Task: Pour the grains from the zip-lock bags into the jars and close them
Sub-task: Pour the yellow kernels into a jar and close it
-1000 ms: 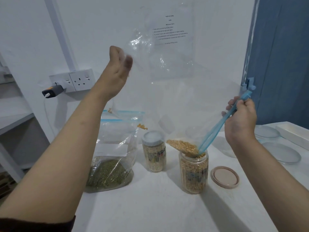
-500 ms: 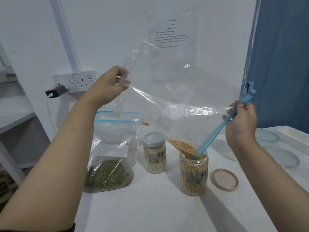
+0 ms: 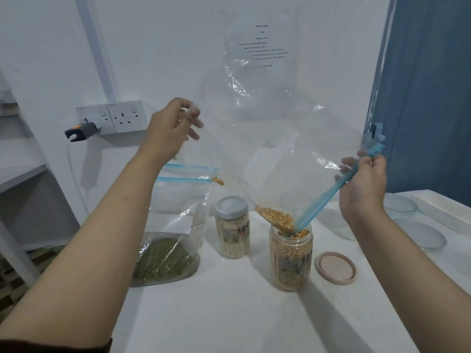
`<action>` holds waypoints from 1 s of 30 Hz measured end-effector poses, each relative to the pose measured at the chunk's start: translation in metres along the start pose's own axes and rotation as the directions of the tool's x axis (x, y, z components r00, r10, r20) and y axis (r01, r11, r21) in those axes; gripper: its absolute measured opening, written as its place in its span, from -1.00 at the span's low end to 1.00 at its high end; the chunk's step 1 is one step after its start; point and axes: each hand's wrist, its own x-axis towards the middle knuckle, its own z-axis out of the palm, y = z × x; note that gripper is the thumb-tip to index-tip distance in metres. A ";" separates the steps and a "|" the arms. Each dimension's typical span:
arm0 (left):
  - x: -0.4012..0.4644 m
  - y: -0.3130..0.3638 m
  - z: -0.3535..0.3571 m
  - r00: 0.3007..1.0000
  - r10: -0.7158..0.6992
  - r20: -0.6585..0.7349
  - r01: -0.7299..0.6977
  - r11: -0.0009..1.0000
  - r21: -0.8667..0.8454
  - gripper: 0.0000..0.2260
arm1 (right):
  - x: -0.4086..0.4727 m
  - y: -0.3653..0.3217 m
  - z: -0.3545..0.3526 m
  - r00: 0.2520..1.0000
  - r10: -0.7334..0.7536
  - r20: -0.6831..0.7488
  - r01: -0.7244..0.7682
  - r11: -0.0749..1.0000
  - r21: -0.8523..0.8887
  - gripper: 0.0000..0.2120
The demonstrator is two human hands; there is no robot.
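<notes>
— Head view: how many bags and jars do you count in front of you?

— Two of each. Your left hand [image 3: 173, 126] pinches the raised bottom corner of the clear bag [image 3: 280, 138] with its fingers closed on the plastic, and your right hand [image 3: 363, 182] is closed around the blue zip strip [image 3: 328, 200]. That bag hangs tilted, its lowest corner dipping into the open jar [image 3: 291, 258], where the last yellow kernels [image 3: 275, 217] are gathered. A few stray kernels sit in another fold of the plastic.

— And the other ones?

— The second bag [image 3: 170, 225], holding green grains, stands toward the left edge of the surface [image 3: 216, 322], its zip open. The second jar [image 3: 232, 228], filled with pale grains and capped with a grey lid, stands just right of it and behind the open jar.

— Lids?

— One loose beige lid [image 3: 335, 268] lies flat just right of the open jar. Two clear round dishes [image 3: 418, 233] and one white tray [image 3: 443, 207] sit near the far right corner.
</notes>
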 end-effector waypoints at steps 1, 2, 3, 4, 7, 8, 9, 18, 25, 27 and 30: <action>0.002 0.000 -0.002 1.000 0.005 0.003 -0.005 1.000 0.002 -0.85 | 0.000 0.000 0.000 1.000 0.002 -0.005 -0.002 1.000 0.002 -0.74; 0.003 0.001 -0.003 1.000 0.010 0.004 -0.010 1.000 0.009 -0.85 | 0.000 -0.001 0.000 1.000 0.001 -0.004 -0.001 1.000 0.002 -0.74; 0.004 0.001 -0.005 1.000 0.016 0.003 -0.016 1.000 0.014 -0.84 | 0.000 -0.002 0.001 1.000 0.000 -0.001 0.000 1.000 0.006 -0.74; 0.006 0.002 -0.006 1.000 0.022 0.000 -0.022 1.000 0.015 -0.82 | 0.000 -0.002 0.002 1.000 0.002 0.001 -0.002 1.000 0.014 -0.74; 0.007 0.002 -0.007 1.000 0.026 -0.015 -0.026 1.000 0.011 -0.79 | -0.002 -0.002 0.003 1.000 0.008 0.008 -0.008 0.999 0.044 -0.74; 0.008 0.002 -0.007 1.000 0.021 -0.019 -0.021 1.000 0.006 -0.79 | -0.002 -0.001 0.003 1.000 0.007 0.006 -0.008 0.999 0.052 -0.74; 0.008 0.002 -0.006 1.000 0.018 -0.022 -0.019 1.000 -0.002 -0.79 | -0.002 -0.001 0.003 1.000 0.004 -0.001 -0.004 0.998 0.055 -0.73; 0.008 0.010 -0.006 0.998 0.062 -0.027 -0.062 0.998 -0.018 -0.83 | -0.001 -0.002 0.003 0.999 -0.021 0.027 0.018 0.994 0.111 -0.73; 0.006 0.013 -0.005 0.996 0.076 -0.044 -0.077 0.997 -0.026 -0.81 | -0.001 0.000 0.003 0.998 -0.015 0.055 0.007 0.991 0.133 -0.73; 0.007 0.014 -0.006 0.997 0.069 -0.041 -0.071 0.997 -0.030 -0.80 | -0.002 -0.002 0.003 0.998 -0.012 0.064 0.003 0.991 0.133 -0.74; 0.007 0.016 -0.009 0.996 0.065 -0.054 -0.066 0.998 -0.025 -0.77 | -0.002 -0.003 0.004 0.998 -0.002 0.066 -0.007 0.991 0.137 -0.74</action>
